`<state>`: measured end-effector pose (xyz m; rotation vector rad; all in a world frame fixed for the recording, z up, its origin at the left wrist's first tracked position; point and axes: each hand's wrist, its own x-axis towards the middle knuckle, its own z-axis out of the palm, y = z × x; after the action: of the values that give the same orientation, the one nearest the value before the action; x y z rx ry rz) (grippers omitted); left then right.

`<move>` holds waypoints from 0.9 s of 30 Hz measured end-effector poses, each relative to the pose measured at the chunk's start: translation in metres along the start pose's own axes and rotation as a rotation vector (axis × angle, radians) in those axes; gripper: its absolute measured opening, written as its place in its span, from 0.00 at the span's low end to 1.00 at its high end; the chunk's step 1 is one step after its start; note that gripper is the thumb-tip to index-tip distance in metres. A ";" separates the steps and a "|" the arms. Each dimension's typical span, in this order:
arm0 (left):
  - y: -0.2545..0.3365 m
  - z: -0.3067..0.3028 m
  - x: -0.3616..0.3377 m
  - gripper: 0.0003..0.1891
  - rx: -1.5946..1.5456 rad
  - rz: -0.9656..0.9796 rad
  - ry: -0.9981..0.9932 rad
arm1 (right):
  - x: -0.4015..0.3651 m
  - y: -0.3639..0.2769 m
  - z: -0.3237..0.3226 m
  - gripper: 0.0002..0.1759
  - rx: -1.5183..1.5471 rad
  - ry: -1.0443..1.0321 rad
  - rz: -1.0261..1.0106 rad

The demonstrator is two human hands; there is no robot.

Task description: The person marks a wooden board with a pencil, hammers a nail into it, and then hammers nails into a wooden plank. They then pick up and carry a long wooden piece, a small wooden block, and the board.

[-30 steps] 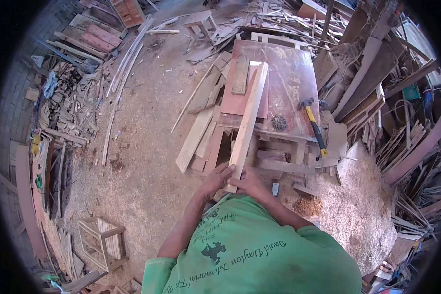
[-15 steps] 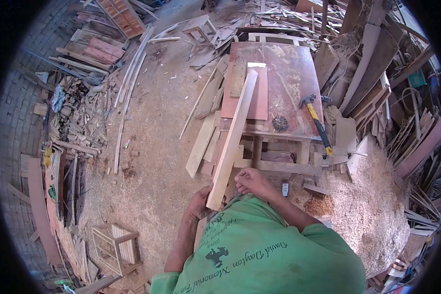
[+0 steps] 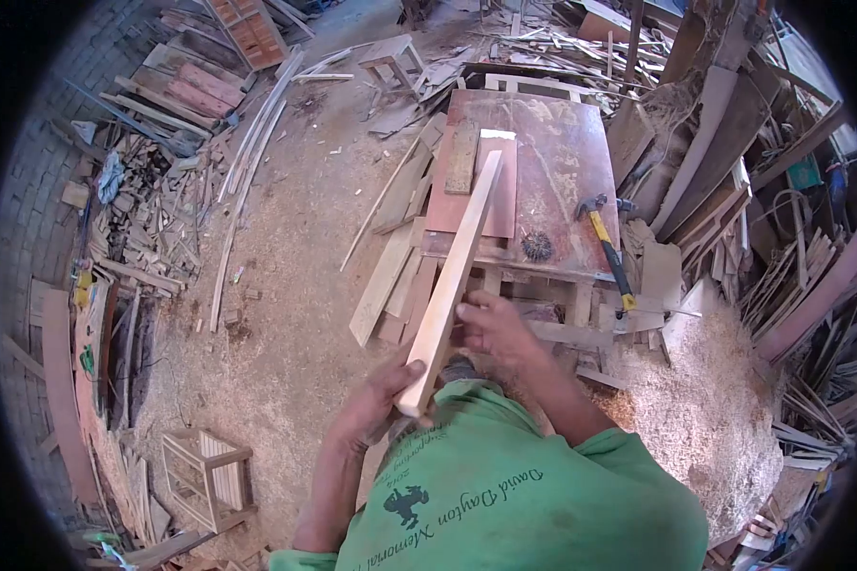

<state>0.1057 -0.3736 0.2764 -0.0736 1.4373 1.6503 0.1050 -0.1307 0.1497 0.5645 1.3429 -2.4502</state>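
A long, squared wooden bar (image 3: 457, 276) slants from my body up over the worktable, its far end above a reddish board (image 3: 501, 205). My left hand (image 3: 383, 395) is closed around the bar's near end, thumb on top and fingers underneath. Farther up, my right hand (image 3: 495, 328) is at the bar's right side, with the fingers curled against it and their tips partly hidden behind it. A short rough wooden block (image 3: 462, 160) rests on the reddish board, left of the bar's far end.
On the worktable (image 3: 567, 143) lie a hammer (image 3: 607, 249) with a yellow and black handle, its grip past the front edge, and a dark bristly round thing (image 3: 537, 247). Boards (image 3: 386, 295) lean at the table's left. A small wooden frame (image 3: 209, 476) stands on the sawdust-covered floor.
My right hand has moved up and in against the bar's side; it was curled in a pinch beside it. My left hand still grips the near end, which has tilted to show its end face.
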 end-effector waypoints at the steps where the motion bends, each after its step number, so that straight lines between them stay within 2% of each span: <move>1: 0.014 0.010 -0.006 0.42 -0.082 0.029 -0.059 | -0.010 -0.015 0.004 0.24 0.095 -0.030 -0.059; 2: 0.026 0.019 -0.011 0.46 -0.164 0.055 -0.117 | -0.017 -0.027 0.008 0.22 0.193 -0.058 -0.117; 5: 0.048 0.048 -0.015 0.47 -0.269 0.169 -0.305 | -0.032 -0.056 0.001 0.20 0.252 -0.037 -0.194; 8: 0.059 0.070 -0.004 0.48 -0.033 0.365 -0.394 | -0.027 -0.066 -0.026 0.20 0.315 -0.088 -0.274; 12: 0.072 0.097 -0.001 0.44 0.061 0.415 -0.367 | -0.048 -0.086 -0.019 0.21 0.364 -0.043 -0.307; 13: 0.072 0.098 0.002 0.43 0.087 0.419 -0.377 | -0.049 -0.088 -0.017 0.23 0.362 0.021 -0.326; 16: 0.073 0.101 0.009 0.42 0.128 0.415 -0.395 | -0.056 -0.095 -0.012 0.25 0.319 0.009 -0.344; 18: 0.078 0.106 0.008 0.42 0.105 0.392 -0.396 | -0.057 -0.098 -0.017 0.26 0.355 -0.060 -0.318; 24: 0.080 0.111 0.014 0.43 0.107 0.496 -0.367 | -0.049 -0.097 -0.027 0.28 0.404 -0.193 -0.347; 27: 0.078 0.110 0.019 0.43 0.119 0.487 -0.342 | -0.053 -0.099 -0.021 0.30 0.337 -0.079 -0.352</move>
<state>0.0984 -0.2663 0.3593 0.6423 1.3450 1.8413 0.1127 -0.0577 0.2373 0.3176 1.0783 -2.9803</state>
